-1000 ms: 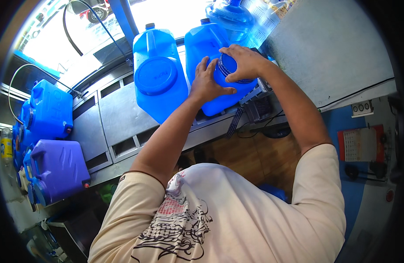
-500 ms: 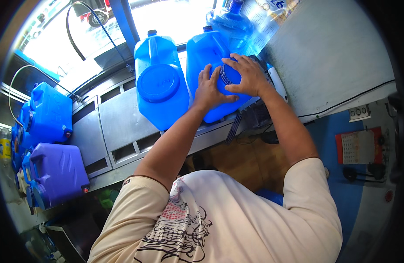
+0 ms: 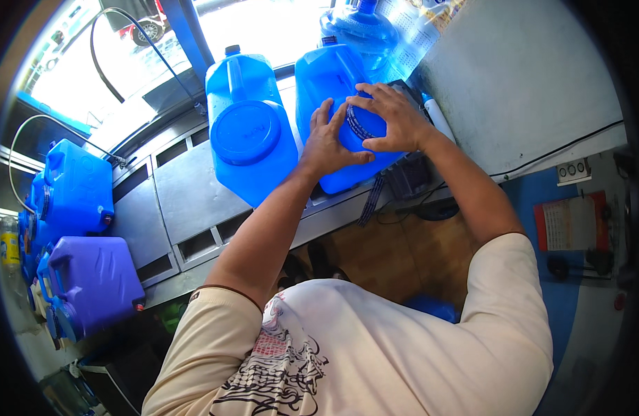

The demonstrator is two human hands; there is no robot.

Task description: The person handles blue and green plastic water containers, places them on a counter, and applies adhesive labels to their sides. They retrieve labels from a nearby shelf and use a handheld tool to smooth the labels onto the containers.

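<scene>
A blue water jug lies on the metal counter, its round lid facing up. A printed plastic seal band runs round the lid's edge. My left hand curves along the left side of the lid, fingers on the band and thumb below it. From the right, my right hand arches over the lid, fingertips at its upper edge and thumb low on it. Both hands grip the band, though my fingers partly hide it. Beside them on the left lies a second blue jug with its round lid in place.
A clear blue round bottle stands behind the jugs. At the left are another blue jug and a purple jug. A printed strip hangs over the counter's front edge. A black cable crosses the right side.
My right hand has shifted slightly down and right around the lid, and its elbow has swung outward. My left hand stays nearly in place. The whole view has tilted a little.
</scene>
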